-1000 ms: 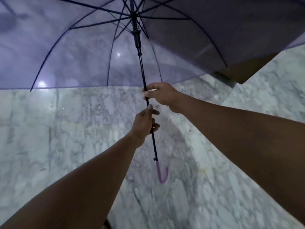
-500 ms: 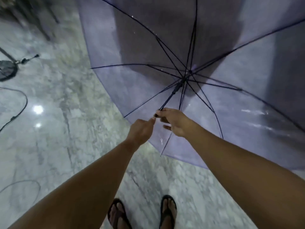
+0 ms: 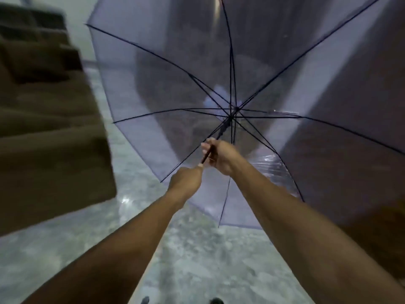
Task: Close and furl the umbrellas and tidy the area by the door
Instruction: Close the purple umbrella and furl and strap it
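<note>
An open umbrella (image 3: 166,88) with a clear purple canopy and thin black ribs fills the upper middle and right, its inside facing me. Its black shaft (image 3: 221,133) runs from the hub down toward my hands. My right hand (image 3: 221,157) is closed around the shaft just below the runner. My left hand (image 3: 186,182) grips the shaft lower down, close under the right hand. The hooked handle is hidden behind my left hand and arm.
Brown stair steps (image 3: 43,119) rise at the left. Grey marble floor (image 3: 197,249) lies below. A dark wall or door (image 3: 341,88) shows through the canopy on the right. The tips of my sandals (image 3: 215,300) peek in at the bottom edge.
The view has swung right from open floor to the stairs. The umbrella, held upright a second ago, now tips away from me. Both hands have stayed on the shaft.
</note>
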`<state>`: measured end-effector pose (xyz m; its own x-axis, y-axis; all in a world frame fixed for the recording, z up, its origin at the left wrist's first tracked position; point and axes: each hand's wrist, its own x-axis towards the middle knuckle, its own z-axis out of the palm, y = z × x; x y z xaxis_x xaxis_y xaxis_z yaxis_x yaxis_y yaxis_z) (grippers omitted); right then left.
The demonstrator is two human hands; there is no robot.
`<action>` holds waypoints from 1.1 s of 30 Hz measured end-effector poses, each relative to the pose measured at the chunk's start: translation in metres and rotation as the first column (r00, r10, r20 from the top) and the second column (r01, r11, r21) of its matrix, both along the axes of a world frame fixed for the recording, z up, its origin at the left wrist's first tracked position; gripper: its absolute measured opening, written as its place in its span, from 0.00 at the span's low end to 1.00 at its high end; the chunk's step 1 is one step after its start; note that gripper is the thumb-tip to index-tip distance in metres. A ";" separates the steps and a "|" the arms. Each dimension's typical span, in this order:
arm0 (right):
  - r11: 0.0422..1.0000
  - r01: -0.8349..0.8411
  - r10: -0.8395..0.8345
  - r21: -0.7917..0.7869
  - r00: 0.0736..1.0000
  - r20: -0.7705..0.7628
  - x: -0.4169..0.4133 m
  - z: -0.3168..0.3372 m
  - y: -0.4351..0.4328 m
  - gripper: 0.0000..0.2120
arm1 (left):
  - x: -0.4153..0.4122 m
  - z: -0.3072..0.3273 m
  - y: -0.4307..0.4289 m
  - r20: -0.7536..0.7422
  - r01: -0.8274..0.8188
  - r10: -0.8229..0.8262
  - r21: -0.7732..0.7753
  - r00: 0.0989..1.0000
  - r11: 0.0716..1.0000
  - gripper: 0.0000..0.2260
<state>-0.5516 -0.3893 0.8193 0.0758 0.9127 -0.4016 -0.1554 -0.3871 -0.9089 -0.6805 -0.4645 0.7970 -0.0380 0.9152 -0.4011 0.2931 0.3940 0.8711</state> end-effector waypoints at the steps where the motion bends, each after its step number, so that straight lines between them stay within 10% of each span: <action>1: 0.997 0.072 -0.072 0.034 0.997 0.019 0.024 0.020 -0.012 0.05 | 0.021 0.017 -0.003 0.013 0.069 -0.069 0.020 0.998 0.997 0.24; 9: 0.870 0.436 -0.461 0.231 0.885 0.063 0.203 0.143 -0.140 0.09 | 0.179 0.131 -0.069 -0.045 0.545 -0.550 0.222 0.834 0.809 0.14; 22: 0.471 0.748 -0.821 0.467 0.565 -0.078 0.443 0.276 -0.370 0.10 | 0.406 0.227 -0.257 -0.118 0.708 -0.750 0.451 0.651 0.543 0.20; 33: 0.276 0.797 -0.891 0.537 0.422 -0.168 0.600 0.349 -0.507 0.17 | 0.517 0.264 -0.376 -0.117 0.830 -0.952 0.528 0.283 0.182 0.24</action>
